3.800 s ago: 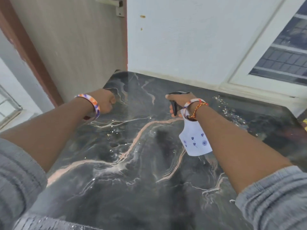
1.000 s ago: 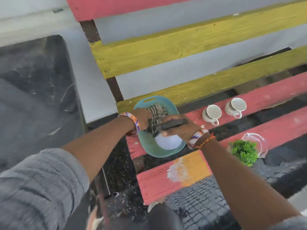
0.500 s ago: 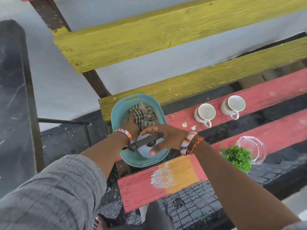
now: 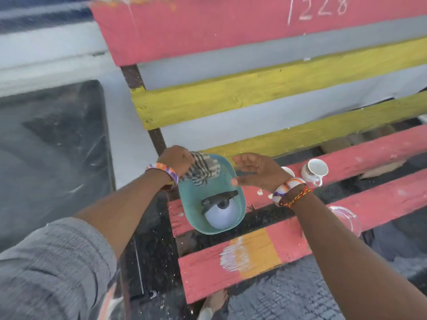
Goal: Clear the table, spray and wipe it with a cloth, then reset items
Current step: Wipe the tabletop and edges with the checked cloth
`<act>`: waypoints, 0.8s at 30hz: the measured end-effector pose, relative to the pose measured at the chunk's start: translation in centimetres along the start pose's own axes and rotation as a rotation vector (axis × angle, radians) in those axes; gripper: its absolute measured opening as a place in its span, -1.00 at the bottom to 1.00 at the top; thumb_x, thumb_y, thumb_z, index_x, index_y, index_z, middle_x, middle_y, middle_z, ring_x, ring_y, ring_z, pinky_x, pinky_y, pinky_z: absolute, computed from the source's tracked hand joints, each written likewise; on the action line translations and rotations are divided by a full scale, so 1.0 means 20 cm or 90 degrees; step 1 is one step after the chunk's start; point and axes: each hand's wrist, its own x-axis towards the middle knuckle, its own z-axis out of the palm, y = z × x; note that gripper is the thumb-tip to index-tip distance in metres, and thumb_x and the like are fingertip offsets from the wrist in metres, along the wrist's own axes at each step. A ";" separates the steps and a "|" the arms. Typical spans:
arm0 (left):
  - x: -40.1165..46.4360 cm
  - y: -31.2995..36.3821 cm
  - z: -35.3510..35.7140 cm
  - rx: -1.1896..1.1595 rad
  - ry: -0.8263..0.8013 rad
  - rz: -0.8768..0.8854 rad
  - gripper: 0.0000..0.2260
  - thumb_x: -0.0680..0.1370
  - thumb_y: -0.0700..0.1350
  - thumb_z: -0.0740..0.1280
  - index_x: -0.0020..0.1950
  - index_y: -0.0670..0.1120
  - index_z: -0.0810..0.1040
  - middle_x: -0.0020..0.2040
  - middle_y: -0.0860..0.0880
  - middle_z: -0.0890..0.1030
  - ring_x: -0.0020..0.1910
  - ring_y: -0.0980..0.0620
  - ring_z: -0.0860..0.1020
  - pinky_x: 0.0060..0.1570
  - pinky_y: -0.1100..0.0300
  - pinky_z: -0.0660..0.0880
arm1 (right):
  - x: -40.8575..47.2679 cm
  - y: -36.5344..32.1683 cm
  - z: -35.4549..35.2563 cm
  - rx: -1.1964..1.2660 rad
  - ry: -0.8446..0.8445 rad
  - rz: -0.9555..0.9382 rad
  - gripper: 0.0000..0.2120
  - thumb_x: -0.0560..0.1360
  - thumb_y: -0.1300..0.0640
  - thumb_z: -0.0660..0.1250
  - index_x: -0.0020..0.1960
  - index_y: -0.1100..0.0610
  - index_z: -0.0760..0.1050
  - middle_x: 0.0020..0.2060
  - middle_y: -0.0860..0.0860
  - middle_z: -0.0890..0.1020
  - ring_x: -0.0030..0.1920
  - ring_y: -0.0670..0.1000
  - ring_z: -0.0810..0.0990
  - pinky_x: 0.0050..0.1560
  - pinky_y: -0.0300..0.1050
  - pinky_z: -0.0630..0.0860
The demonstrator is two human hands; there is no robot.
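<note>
— Gripping the striped cloth (image 4: 203,169), is that what the left hand (image 4: 176,159) is doing?

— Yes, it is clenching around one end of it, and the cloth is hanging down over the far rim of the teal basket (image 4: 191,204), at about eleven o'clock from the basket's middle.

— And the right hand (image 4: 258,170)?

— It is hovering released, fingers spread, palm turned toward the basket, just at the basket's two o'clock edge. It is grasping nothing. Bangles are sitting on both wrists, and a thread band on the right one.

— Where is the spray bottle (image 4: 220,212) sitting?

— Inside the basket, at the near end, around five o'clock. Its black trigger head is pointing toward nine o'clock and its pale body is showing beneath.

— What is the basket resting on?

— The surface (image 4: 369,158), a bench of pink slats with gaps between them. At three o'clock from the basket a white cup (image 4: 315,170) is standing on a slat; a second cup (image 4: 288,171) beside it is hiding mostly behind the right wrist.

— Anything nearer us?

— A clear glass dish (image 4: 346,218) is peeking out past the right forearm at four o'clock. The dark marbled table (image 4: 53,146) is lying off at nine o'clock, well apart from the basket, blurred.
</note>
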 end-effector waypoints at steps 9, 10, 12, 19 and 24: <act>-0.71 -0.04 -0.60 -0.444 0.084 0.056 -0.64 0.52 -0.29 0.15 -0.41 -0.07 0.56 -0.54 0.03 0.54 -0.54 0.13 0.50 -0.45 0.30 0.40 | -0.30 -0.54 0.59 -0.200 0.094 -0.279 -0.39 0.41 0.09 0.44 0.41 0.00 0.31 0.35 -0.01 0.35 0.36 -0.06 0.29 0.23 -0.30 0.21; -0.78 -0.06 -0.64 -0.453 0.075 0.065 -0.73 0.53 -0.19 0.21 -0.33 -0.07 0.58 -0.40 -0.03 0.58 -0.35 0.04 0.56 -0.30 0.23 0.44 | -0.34 -0.60 0.66 -0.222 0.092 -0.294 -0.44 0.43 0.08 0.42 0.38 0.04 0.36 0.36 0.02 0.39 0.39 -0.06 0.30 0.28 -0.26 0.21; -0.96 -0.14 -0.72 -0.411 0.047 0.078 -0.74 0.47 0.07 0.32 -0.01 -0.09 0.59 -0.07 -0.07 0.57 -0.01 -0.05 0.53 0.01 0.10 0.46 | -0.43 -0.72 0.77 -0.255 0.070 -0.315 -0.58 0.45 0.06 0.39 0.29 0.11 0.48 0.06 -0.07 0.64 0.10 -0.26 0.55 0.17 -0.23 0.38; -1.41 -0.43 -0.97 -0.112 0.071 0.155 -0.58 0.31 0.01 0.50 0.12 -0.05 0.52 0.13 -0.02 0.57 0.08 0.03 0.54 0.07 0.22 0.46 | -0.71 -1.08 1.00 -0.471 -0.086 -0.291 -0.47 0.51 -0.10 0.23 -0.45 0.25 0.28 -0.56 0.02 0.21 -0.53 -0.05 0.18 -0.48 -0.27 0.12; -1.60 -0.52 -1.14 -0.149 0.130 0.158 -0.72 0.42 -0.10 0.43 0.12 -0.08 0.58 0.01 0.00 0.59 -0.08 0.10 0.53 -0.04 0.28 0.38 | -0.85 -1.31 1.09 -0.455 -0.036 -0.335 -0.50 0.54 -0.06 0.21 -0.49 0.11 0.18 -0.72 -0.12 0.14 -0.67 -0.14 0.12 -0.49 -0.24 0.14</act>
